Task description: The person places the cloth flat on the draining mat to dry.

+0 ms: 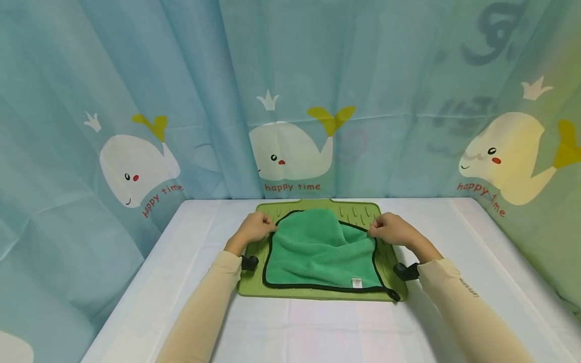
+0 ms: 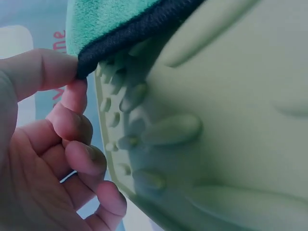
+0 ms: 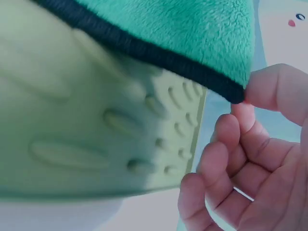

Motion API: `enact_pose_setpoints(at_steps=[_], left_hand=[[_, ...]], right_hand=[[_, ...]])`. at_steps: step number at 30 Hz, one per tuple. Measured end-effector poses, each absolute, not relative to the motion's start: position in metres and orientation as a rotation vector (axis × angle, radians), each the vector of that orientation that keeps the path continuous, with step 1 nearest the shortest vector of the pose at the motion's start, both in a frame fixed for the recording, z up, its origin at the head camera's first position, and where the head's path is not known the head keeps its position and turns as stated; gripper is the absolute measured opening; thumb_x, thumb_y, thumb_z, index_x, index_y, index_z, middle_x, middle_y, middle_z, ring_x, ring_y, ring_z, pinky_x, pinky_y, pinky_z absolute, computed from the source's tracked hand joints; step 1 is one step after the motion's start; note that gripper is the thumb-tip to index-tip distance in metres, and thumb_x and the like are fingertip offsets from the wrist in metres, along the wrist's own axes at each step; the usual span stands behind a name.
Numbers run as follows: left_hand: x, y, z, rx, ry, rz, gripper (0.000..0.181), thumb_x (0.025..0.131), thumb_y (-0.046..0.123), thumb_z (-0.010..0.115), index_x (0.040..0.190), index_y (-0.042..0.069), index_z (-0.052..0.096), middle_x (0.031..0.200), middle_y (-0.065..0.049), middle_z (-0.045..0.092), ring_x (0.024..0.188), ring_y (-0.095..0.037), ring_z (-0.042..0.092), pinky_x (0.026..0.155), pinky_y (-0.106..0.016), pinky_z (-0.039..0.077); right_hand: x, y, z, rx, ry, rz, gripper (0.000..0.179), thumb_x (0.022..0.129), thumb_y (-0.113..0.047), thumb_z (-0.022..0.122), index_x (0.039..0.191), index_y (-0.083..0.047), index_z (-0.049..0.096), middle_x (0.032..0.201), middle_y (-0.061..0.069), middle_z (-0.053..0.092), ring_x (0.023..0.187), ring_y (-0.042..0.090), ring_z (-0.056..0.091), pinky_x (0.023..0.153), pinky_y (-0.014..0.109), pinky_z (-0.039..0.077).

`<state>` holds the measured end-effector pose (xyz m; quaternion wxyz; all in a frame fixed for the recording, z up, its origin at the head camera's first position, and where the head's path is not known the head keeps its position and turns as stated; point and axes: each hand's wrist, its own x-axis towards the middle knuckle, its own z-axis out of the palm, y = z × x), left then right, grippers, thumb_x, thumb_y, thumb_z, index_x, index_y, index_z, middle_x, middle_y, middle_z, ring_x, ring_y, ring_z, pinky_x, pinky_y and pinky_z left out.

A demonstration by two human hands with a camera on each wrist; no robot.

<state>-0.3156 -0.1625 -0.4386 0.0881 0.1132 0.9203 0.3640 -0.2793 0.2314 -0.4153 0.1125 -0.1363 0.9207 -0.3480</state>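
Note:
A fluffy green cloth with a black edge lies rumpled over a ribbed green mat, its far part bunched into a fold. On the cloth's left side, my left hand pinches the black edge between thumb and index finger. My right hand pinches the edge the same way on the opposite side. Both wrist views show the pinched cloth raised above the mat, the other fingers loosely curled. A small white label and a black loop sit along the near edge.
A white table carries the mat. Behind it hangs a blue curtain printed with whales, reaching round to both sides. Dark wrist straps are on the wrists, by the mat's side edges.

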Motion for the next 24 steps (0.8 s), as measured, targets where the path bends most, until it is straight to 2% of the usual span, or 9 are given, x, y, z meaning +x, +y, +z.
enact_pose_setpoints(at_steps=[4,9,12,14,16,18,24], left_hand=[[-0.314,-0.164,-0.440,0.317,2.759,1.015,0.054,0.098,0.017,0.066,0.054,0.019,0.035,0.053,0.007,0.028,0.048,-0.011,0.025,0.062,-0.029,0.039],[-0.314,-0.161,-0.441,0.291,2.770,0.948,0.051,0.097,0.019,0.067,0.054,0.019,0.040,0.053,0.007,0.032,0.049,-0.011,0.027,0.055,-0.027,0.033],[-0.315,-0.159,-0.442,0.266,2.782,0.935,0.052,0.098,0.025,0.067,0.057,0.020,0.037,0.054,0.007,0.026,0.049,-0.011,0.025,0.052,-0.027,0.029],[-0.318,-0.156,-0.442,0.246,2.791,0.931,0.053,0.099,0.029,0.067,0.057,0.020,0.036,0.053,0.007,0.024,0.049,-0.011,0.024,0.050,-0.027,0.027],[-0.321,-0.154,-0.442,0.228,2.797,0.927,0.055,0.100,0.032,0.066,0.057,0.020,0.035,0.053,0.007,0.023,0.048,-0.011,0.022,0.048,-0.027,0.025],[-0.323,-0.151,-0.441,0.216,2.800,0.930,0.056,0.100,0.032,0.066,0.055,0.020,0.034,0.052,0.007,0.022,0.047,-0.011,0.021,0.047,-0.027,0.025],[-0.331,-0.137,-0.442,0.192,2.824,0.931,0.058,0.102,0.030,0.064,0.053,0.020,0.035,0.051,0.006,0.022,0.047,-0.011,0.021,0.048,-0.027,0.026]], right_hand=[[-0.276,0.237,-0.418,-0.369,2.675,-1.019,0.026,0.096,-0.011,0.059,0.071,-0.008,0.054,0.063,-0.005,0.037,0.058,0.012,0.031,0.057,0.029,0.031],[-0.277,0.236,-0.421,-0.378,2.614,-1.012,0.030,0.098,-0.011,0.058,0.070,-0.012,0.050,0.063,-0.005,0.036,0.058,0.012,0.030,0.058,0.030,0.032],[-0.281,0.231,-0.419,-0.371,2.625,-0.996,0.021,0.099,-0.014,0.059,0.079,-0.009,0.055,0.072,-0.001,0.048,0.063,0.013,0.038,0.061,0.031,0.036],[-0.285,0.226,-0.417,-0.359,2.643,-0.980,0.016,0.100,-0.017,0.059,0.090,-0.006,0.059,0.085,0.005,0.059,0.068,0.016,0.044,0.063,0.032,0.039],[-0.289,0.220,-0.415,-0.364,2.665,-0.947,0.017,0.101,-0.020,0.060,0.099,-0.004,0.062,0.101,0.011,0.065,0.075,0.018,0.049,0.064,0.033,0.041],[-0.294,0.214,-0.416,-0.365,2.684,-0.909,0.019,0.102,-0.022,0.060,0.103,-0.004,0.064,0.108,0.014,0.066,0.076,0.019,0.051,0.064,0.033,0.042],[-0.308,0.196,-0.420,-0.454,2.728,-0.819,0.024,0.102,-0.021,0.061,0.112,-0.001,0.070,0.106,0.016,0.069,0.077,0.020,0.056,0.067,0.033,0.045]])
